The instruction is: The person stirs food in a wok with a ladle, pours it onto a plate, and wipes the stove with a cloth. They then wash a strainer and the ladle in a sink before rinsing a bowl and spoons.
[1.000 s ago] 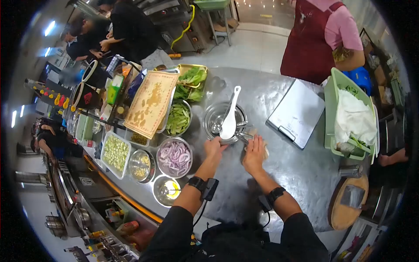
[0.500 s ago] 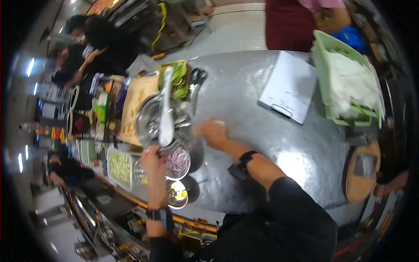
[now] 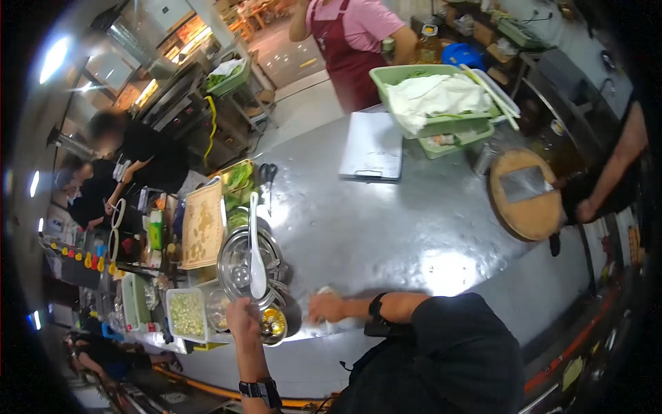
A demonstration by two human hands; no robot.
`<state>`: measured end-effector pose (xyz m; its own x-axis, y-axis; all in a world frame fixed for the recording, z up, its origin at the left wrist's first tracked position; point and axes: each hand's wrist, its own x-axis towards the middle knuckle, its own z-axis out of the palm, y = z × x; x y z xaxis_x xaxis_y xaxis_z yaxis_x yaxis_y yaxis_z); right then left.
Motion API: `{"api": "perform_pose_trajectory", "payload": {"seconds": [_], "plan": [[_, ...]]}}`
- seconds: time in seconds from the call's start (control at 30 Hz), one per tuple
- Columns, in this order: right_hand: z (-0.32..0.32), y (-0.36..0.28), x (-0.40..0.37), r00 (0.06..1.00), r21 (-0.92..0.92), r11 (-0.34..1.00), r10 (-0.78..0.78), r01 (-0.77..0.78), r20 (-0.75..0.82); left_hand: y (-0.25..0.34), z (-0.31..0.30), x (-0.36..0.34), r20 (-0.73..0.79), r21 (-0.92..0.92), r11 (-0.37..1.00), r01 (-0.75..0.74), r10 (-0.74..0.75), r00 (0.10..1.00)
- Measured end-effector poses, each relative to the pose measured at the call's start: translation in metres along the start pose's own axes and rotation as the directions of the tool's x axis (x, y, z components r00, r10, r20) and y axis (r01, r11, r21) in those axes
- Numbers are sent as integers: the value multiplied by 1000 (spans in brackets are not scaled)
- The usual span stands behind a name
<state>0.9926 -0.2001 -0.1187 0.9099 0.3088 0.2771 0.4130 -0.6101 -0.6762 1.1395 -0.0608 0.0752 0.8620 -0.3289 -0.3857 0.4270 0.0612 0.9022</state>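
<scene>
My left hand [image 3: 243,319] is at the lower edge of a steel bowl [image 3: 238,259], its fingers drawn together; what they grip is hidden. A white long-handled spoon [image 3: 256,265] lies across that bowl. Just right of my left hand is a small bowl with yellow contents [image 3: 273,324]. My right hand [image 3: 326,306] is closed low over the metal table near its front edge, with a small whitish thing partly showing at the fingers, too blurred to name.
Beyond the bowls are a tray of chopped pale vegetable [image 3: 186,314], a bamboo mat [image 3: 204,228], leafy greens [image 3: 238,181] and black scissors [image 3: 268,176]. A clipboard [image 3: 372,146], green basket [image 3: 386,90] and round board [image 3: 517,217] are farther right. Co-workers stand around.
The head view has shifted, bringing the clipboard and basket leftward. My right hand is now nearer the table's front edge. The bowl of sliced purple onion no longer shows.
</scene>
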Motion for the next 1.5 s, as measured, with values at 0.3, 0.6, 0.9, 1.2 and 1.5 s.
{"api": "perform_pose_trajectory", "payload": {"seconds": [0.3,0.6,0.9,1.2,1.5], "plan": [[-51,-80,-137,845,774,516,532,-366,45,-99,19,-71,132,30,994,107,-110,985],[-206,-42,-339,-74,446,495,604,-746,-793,-171,81,-100,341,352,927,131,-257,904],[-213,-87,-323,625,-219,662,470,-716,-624,-235,145,-48,507,588,806,-64,-306,806],[-190,-86,-275,493,-108,481,847,-870,-200,-226,169,-67,274,504,858,102,-270,923],[-151,-83,-263,413,260,452,890,-853,-194,-222,134,-120,353,648,623,-438,264,898]]}}
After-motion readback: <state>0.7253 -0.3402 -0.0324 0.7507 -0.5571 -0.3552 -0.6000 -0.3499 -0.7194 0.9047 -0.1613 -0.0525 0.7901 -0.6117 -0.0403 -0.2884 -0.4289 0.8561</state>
